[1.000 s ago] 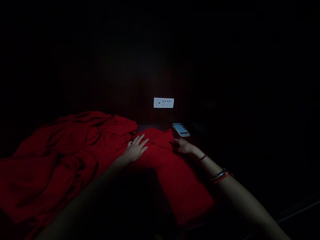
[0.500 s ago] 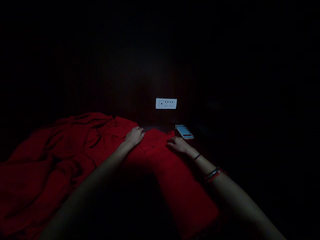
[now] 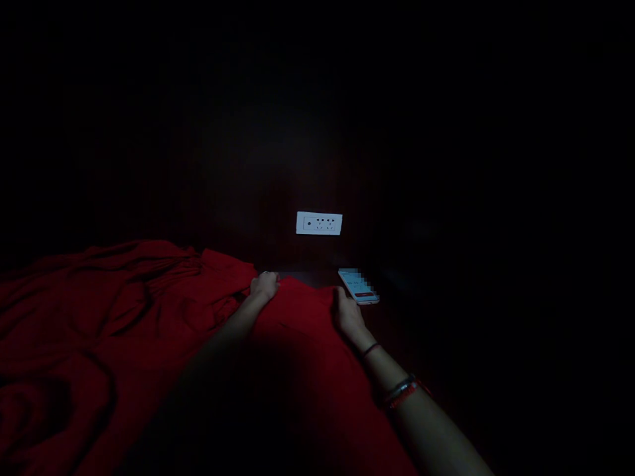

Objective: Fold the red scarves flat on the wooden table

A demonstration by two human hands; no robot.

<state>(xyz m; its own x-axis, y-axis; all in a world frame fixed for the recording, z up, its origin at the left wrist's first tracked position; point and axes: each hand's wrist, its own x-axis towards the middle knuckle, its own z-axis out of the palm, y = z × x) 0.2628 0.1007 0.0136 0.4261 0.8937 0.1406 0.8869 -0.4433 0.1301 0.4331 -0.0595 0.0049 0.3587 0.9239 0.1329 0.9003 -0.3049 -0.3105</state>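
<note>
A large red cloth spreads from the left side to the middle, bunched in folds on the left and smoother between my hands. My left hand is closed on the cloth at its far edge, with a ring showing on a finger. On the cloth's right edge my right hand is closed too, its fingertips partly hidden. Bracelets circle the right wrist and forearm. Just beyond the right hand lies a phone with its screen lit.
A white socket plate is on the dark wall behind the cloth. A strip of grey surface shows between the cloth and the wall. Most of the surroundings are too dark to make out.
Both hands have closed on the cloth, and the part between them is smoother. The view has tilted up, so the socket plate and phone sit lower in it.
</note>
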